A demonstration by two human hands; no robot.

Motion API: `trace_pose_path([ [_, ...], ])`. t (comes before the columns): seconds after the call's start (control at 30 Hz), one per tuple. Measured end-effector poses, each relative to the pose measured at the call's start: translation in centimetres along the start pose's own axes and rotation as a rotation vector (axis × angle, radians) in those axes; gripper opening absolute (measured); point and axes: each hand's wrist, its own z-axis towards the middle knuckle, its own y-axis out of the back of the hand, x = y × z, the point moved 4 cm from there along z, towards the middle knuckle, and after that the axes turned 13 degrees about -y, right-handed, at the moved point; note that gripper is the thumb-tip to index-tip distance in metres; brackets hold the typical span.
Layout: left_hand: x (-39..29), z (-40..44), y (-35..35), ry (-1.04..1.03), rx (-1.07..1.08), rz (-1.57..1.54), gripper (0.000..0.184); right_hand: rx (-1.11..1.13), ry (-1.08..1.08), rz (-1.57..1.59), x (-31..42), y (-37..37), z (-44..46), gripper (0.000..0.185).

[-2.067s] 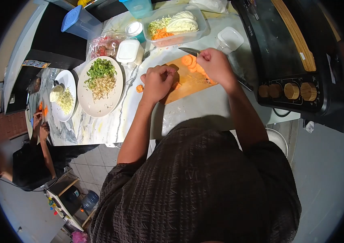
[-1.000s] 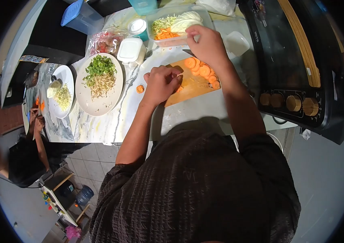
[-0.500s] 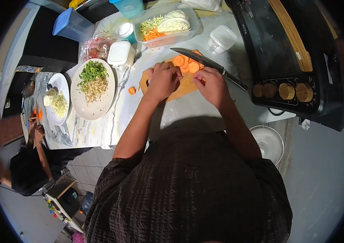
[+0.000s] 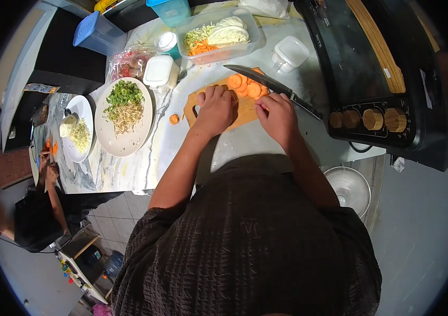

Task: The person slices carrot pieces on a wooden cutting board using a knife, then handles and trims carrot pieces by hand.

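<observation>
My left hand (image 4: 215,111) is palm down on the wooden cutting board (image 4: 243,113), its fingers bent and slightly apart, with nothing visible in it. To the right, my right hand (image 4: 278,117) hovers at the board's edge; its fingers are curled, and whatever they pinch, if anything, is hidden. Round carrot slices (image 4: 246,85) are heaped on the far part of the board, beyond both hands. A large knife (image 4: 272,83) lies diagonally beside the slices, its black handle pointing toward the griddle. A small carrot end (image 4: 174,119) sits on the counter left of the board.
Behind the board stands a clear container (image 4: 218,51) of cabbage and shredded carrot. Plates of chopped greens with sprouts (image 4: 124,145) and shredded vegetable (image 4: 78,152) are at left. White-lidded tubs (image 4: 161,72) stand nearby. A black griddle (image 4: 374,126) borders the right. Another person (image 4: 39,216) works at far left.
My left hand has flattened somewhat and its fingers have shifted over the board. My right hand has moved slightly down and right. The view has shifted a little; the knife and slices stay put.
</observation>
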Motion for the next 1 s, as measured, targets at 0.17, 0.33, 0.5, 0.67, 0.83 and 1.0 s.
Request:
trace_pose_path([
  [0.17, 1.5, -0.4, 1.8, 0.032, -0.094, -0.035, 0.016, 0.005, 0.008, -0.034, -0.6, 0.7, -0.6, 0.006],
  [0.33, 4.1, 1.2, 5.0, 0.086, -0.185, -0.015, 0.017, -0.025, 0.032, -0.086, -0.7, 0.3, -0.8, 0.007],
  [0.5, 6.6, 3.6, 8.8, 0.109, -0.324, 0.148, 0.015, -0.013, -0.006, -0.181, 0.0, -0.3, -0.6, 0.004],
  [0.67, 9.2, 5.8, 9.6, 0.175, -0.339, 0.298, 0.021, -0.010, -0.019, -0.353, 0.1, -1.8, -0.9, 0.005],
  [0.83, 10.2, 6.1, 9.2, 0.198, -0.306, 0.254, 0.022, -0.007, -0.054, -0.317, 1.5, -1.0, -0.1, 0.006],
  [1.0, 10.0, 4.9, 9.6, 0.240, -0.303, 0.242, 0.020, -0.027, -0.037, -0.125, 2.5, 0.0, 3.4, 0.009],
])
